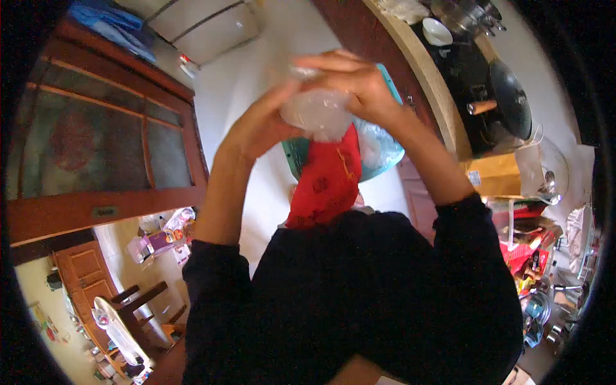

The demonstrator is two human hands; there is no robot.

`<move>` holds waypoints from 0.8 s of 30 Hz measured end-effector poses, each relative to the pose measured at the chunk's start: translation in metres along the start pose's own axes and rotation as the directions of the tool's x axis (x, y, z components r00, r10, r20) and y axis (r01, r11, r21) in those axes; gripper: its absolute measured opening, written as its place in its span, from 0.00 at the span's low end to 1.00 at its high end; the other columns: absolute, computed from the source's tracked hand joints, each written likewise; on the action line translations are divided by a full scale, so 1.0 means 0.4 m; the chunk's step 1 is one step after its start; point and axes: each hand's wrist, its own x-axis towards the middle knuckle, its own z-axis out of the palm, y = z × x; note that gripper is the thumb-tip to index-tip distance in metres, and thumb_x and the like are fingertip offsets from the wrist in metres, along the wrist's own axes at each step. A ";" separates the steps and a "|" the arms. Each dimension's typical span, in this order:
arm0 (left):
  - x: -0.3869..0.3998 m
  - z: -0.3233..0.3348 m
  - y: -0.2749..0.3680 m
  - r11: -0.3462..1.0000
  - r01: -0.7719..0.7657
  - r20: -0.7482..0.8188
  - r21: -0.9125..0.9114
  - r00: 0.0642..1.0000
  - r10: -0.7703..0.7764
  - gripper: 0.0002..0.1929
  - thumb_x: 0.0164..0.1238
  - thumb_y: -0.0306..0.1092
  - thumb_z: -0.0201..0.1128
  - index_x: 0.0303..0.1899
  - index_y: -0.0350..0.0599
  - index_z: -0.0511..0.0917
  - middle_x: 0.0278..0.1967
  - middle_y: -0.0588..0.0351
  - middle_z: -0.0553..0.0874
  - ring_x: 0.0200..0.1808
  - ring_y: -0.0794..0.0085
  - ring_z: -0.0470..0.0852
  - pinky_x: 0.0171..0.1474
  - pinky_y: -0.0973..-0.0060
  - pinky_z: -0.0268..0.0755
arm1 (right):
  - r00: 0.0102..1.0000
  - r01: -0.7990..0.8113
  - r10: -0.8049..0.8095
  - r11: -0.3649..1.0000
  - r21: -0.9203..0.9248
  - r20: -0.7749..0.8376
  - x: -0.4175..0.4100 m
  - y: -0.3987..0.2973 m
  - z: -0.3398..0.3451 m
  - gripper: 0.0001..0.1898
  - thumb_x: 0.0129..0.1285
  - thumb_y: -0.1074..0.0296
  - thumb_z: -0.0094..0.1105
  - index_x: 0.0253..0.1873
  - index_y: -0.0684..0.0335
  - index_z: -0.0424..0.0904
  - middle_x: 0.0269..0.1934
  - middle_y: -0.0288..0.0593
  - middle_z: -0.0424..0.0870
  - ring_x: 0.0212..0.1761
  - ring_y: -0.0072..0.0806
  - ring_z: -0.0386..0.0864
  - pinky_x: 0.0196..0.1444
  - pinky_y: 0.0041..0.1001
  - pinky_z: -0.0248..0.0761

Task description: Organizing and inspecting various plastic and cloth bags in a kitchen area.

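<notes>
Both hands are raised together in front of me, blurred by motion. My left hand point(269, 113) grips one side of a translucent, whitish plastic thing point(320, 113), perhaps a bag or a bottle. My right hand point(349, 79) curls over its top and other side. A red cloth point(327, 180) with dark and gold marks hangs below the hands, against my dark top. Beneath them on the floor stands a teal plastic tub point(382, 171) with clear plastic bags point(373, 144) inside. The hands hide part of the tub.
To the right runs a counter edge point(428, 67) with a wok point(510, 101), a white bowl point(437, 32) and a brown cardboard box point(495, 175). A wooden-framed glass door point(106, 139) stands at the left. Beyond it are a purple box point(161, 240) and a long white-topped table point(115, 332).
</notes>
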 end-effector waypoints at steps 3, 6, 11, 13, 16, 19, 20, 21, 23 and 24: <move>0.001 0.016 0.007 0.878 -0.142 0.034 0.457 0.989 0.142 0.21 0.59 0.33 0.65 0.53 0.36 0.74 0.47 0.54 0.82 0.46 0.71 0.82 0.50 0.70 0.75 | 0.990 -0.144 0.139 0.945 0.294 0.039 0.017 0.020 -0.020 0.23 0.48 0.74 0.53 0.53 0.62 0.80 0.57 0.52 0.77 0.58 0.40 0.75 0.61 0.33 0.67; 0.016 0.053 0.010 0.702 -0.332 -0.013 0.630 0.899 0.437 0.14 0.58 0.30 0.67 0.45 0.37 0.79 0.38 0.57 0.84 0.38 0.76 0.81 0.42 0.76 0.74 | 0.878 -0.342 0.459 0.398 0.851 0.138 0.026 0.001 -0.050 0.28 0.54 0.69 0.56 0.63 0.62 0.70 0.60 0.51 0.74 0.60 0.40 0.73 0.64 0.35 0.64; 0.069 0.104 -0.007 0.531 -0.511 -0.076 0.676 0.667 0.741 0.15 0.53 0.29 0.70 0.41 0.35 0.79 0.34 0.57 0.85 0.33 0.75 0.81 0.38 0.75 0.75 | 0.762 -0.210 0.564 -0.249 0.945 0.318 0.020 -0.060 -0.049 0.25 0.62 0.60 0.59 0.60 0.70 0.70 0.54 0.49 0.78 0.54 0.35 0.77 0.58 0.32 0.69; 0.085 0.108 -0.017 0.176 -0.388 0.029 0.905 0.467 0.884 0.15 0.52 0.31 0.70 0.40 0.37 0.79 0.32 0.55 0.85 0.32 0.72 0.82 0.37 0.73 0.75 | 0.633 -0.594 0.769 0.404 0.696 0.094 0.007 -0.073 -0.028 0.18 0.57 0.66 0.66 0.50 0.69 0.78 0.45 0.44 0.83 0.44 0.30 0.80 0.50 0.30 0.73; 0.083 0.100 -0.043 -0.044 -0.243 0.160 0.969 0.481 0.862 0.15 0.50 0.33 0.71 0.39 0.38 0.79 0.31 0.54 0.85 0.32 0.67 0.83 0.36 0.70 0.75 | 0.459 -0.564 0.885 0.224 0.795 0.075 -0.032 -0.074 0.013 0.13 0.56 0.71 0.67 0.46 0.65 0.81 0.41 0.38 0.84 0.41 0.24 0.81 0.47 0.27 0.74; 0.040 0.069 -0.062 0.052 -0.270 0.164 0.961 0.712 0.683 0.20 0.49 0.36 0.72 0.44 0.41 0.78 0.36 0.53 0.84 0.35 0.65 0.83 0.38 0.70 0.75 | 0.412 -0.538 0.909 0.182 0.823 0.069 -0.114 -0.079 0.037 0.13 0.56 0.70 0.66 0.45 0.67 0.81 0.40 0.41 0.84 0.40 0.26 0.81 0.45 0.28 0.74; 0.019 0.056 -0.076 0.080 -0.204 0.100 0.976 0.743 0.662 0.20 0.49 0.36 0.72 0.44 0.41 0.78 0.36 0.53 0.84 0.35 0.65 0.83 0.38 0.70 0.75 | 0.457 -0.519 0.888 0.219 0.826 0.051 -0.143 -0.076 0.036 0.13 0.55 0.69 0.67 0.44 0.68 0.82 0.39 0.43 0.84 0.38 0.28 0.81 0.43 0.28 0.74; -0.006 0.041 -0.096 0.157 -0.207 0.067 0.966 0.783 0.619 0.25 0.47 0.39 0.74 0.48 0.42 0.76 0.39 0.52 0.83 0.39 0.65 0.83 0.40 0.70 0.75 | 0.338 -0.514 0.941 0.164 0.842 0.023 -0.169 -0.062 0.028 0.12 0.56 0.69 0.66 0.44 0.69 0.81 0.39 0.43 0.84 0.38 0.29 0.81 0.43 0.29 0.75; -0.063 0.000 -0.148 0.046 -0.153 0.111 0.987 0.864 0.491 0.38 0.43 0.46 0.78 0.56 0.43 0.70 0.48 0.49 0.79 0.47 0.64 0.80 0.46 0.69 0.75 | 0.128 -0.394 0.991 0.094 0.914 -0.046 -0.224 -0.035 -0.009 0.12 0.59 0.69 0.64 0.43 0.70 0.81 0.38 0.44 0.84 0.37 0.31 0.82 0.42 0.32 0.76; -0.090 -0.012 -0.199 0.077 -0.098 0.066 0.992 0.937 0.343 0.39 0.42 0.50 0.77 0.56 0.43 0.70 0.50 0.49 0.78 0.48 0.62 0.80 0.49 0.67 0.74 | 0.050 -0.382 0.996 0.082 0.920 -0.068 -0.254 -0.034 -0.028 0.11 0.60 0.68 0.63 0.42 0.71 0.80 0.37 0.44 0.83 0.37 0.32 0.82 0.43 0.33 0.77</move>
